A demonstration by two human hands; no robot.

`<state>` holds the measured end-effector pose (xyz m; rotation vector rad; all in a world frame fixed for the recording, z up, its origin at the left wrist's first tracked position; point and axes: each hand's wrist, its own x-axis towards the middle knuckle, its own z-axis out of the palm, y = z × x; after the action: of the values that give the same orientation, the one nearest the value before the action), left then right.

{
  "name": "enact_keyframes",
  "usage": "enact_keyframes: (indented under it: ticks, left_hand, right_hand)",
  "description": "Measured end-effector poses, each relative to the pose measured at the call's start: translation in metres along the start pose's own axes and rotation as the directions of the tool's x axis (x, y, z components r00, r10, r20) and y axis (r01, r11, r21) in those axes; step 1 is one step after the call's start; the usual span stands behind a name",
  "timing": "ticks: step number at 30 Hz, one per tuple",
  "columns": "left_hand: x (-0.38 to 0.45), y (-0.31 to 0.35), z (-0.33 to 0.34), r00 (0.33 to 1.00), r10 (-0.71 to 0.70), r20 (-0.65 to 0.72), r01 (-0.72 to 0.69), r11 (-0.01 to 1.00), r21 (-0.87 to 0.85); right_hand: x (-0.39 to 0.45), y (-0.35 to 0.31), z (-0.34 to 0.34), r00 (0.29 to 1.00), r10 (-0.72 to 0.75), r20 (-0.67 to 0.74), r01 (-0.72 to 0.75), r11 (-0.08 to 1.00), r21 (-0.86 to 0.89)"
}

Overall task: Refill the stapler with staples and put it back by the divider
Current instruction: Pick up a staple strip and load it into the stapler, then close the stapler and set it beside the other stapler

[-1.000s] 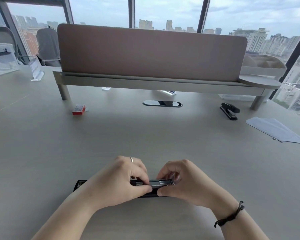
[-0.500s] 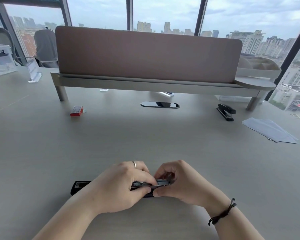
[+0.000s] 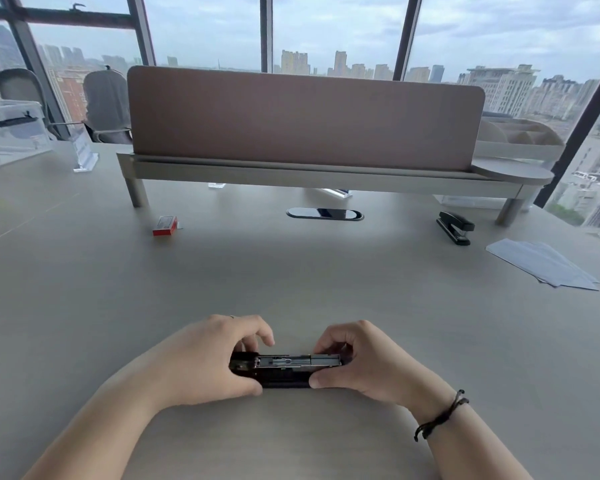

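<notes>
Stapler (image 3: 284,370) sits on the desk (image 3: 291,278) close to the near edge, roughly centred, lying crosswise with its metal staple channel facing up. Left hand (image 3: 208,362) is wrapped over its left end, thumb along the near side, fingers curled over the far side; that end is mostly hidden under the hand. Right hand (image 3: 361,362) pinches the right end, thumb on the near side of the black base, bent fingers over the top, covering the tip. Can't tell whether staples are in the channel, too small and glary.

Divider (image 3: 302,116) stands on a raised shelf (image 3: 326,176) along the far edge. Red staple box (image 3: 165,226) lies on the desk near the shelf's left leg. Second black stapler (image 3: 454,227) sits by the right leg, closed. Loose sheets of paper (image 3: 542,263) lie toward the right edge. Clear bin (image 3: 11,133) at far left is cut off by the frame.
</notes>
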<state>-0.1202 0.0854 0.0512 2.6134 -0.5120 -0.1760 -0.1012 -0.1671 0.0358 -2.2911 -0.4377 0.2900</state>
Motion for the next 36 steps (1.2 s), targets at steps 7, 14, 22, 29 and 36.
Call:
enact_keyframes:
  ticks: [7,14,22,29,36]
  left_hand:
    - [-0.034,-0.045,-0.015,0.985,-0.161,-0.061,0.159,0.987,-0.033]
    - [-0.040,-0.053,-0.016,0.973,-0.212,-0.095,0.190,0.962,-0.197]
    - [-0.029,-0.039,-0.026,0.941,-0.177,-0.289,-0.003,0.848,-0.530]
    - [0.005,0.018,-0.010,0.949,0.076,-0.305,-0.207,0.881,-0.425]
    - [0.018,0.028,0.021,0.985,0.067,-0.160,-0.126,0.912,-0.390]
  right_hand:
    - [0.004,0.001,0.004,0.998,-0.057,0.022,0.058,0.997,-0.055]
    - [0.001,0.005,0.011,0.996,-0.058,-0.067,0.060,0.998,0.036]
    - [0.001,0.007,0.013,0.995,-0.032,-0.090,0.035,0.999,0.026]
    - [0.000,0.008,0.014,0.995,-0.011,-0.096,0.014,0.999,0.033]
    - [0.000,0.009,0.012,0.990,-0.070,-0.119,0.078,0.995,0.065]
